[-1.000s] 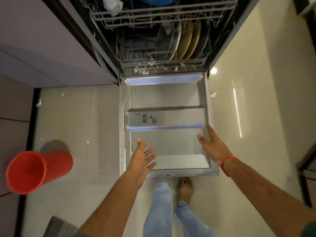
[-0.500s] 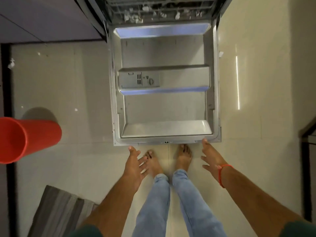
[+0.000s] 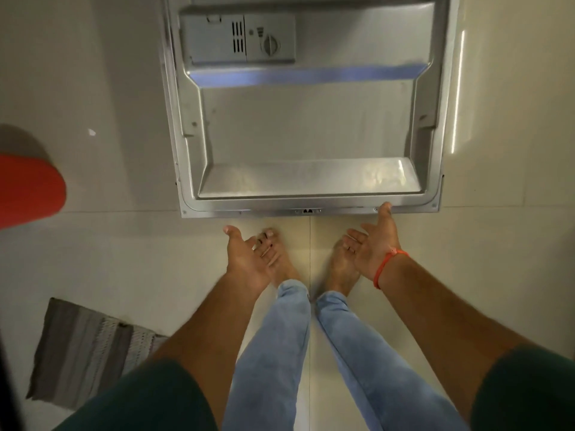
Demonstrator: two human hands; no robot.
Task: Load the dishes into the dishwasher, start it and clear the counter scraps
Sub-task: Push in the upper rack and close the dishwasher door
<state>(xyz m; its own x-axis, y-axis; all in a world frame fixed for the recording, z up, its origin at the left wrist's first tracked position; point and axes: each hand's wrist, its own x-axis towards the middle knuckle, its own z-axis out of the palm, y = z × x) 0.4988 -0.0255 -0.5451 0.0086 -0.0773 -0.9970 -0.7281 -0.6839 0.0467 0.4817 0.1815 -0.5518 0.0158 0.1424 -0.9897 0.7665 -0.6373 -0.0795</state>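
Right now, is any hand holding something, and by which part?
Nothing is gripped. The right hand touches the dishwasher door front edge; the left hand is free.

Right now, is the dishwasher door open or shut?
Open. The dishwasher door lies folded down flat, its steel inner face and detergent dispenser showing upward; the right hand touches its front edge.

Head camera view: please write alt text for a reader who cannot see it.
A person looks down at an open dishwasher door, folded flat; the right hand touches its front edge with the thumb, the left hand open just short of it. Bare feet on pale tiles, a red bin at left.
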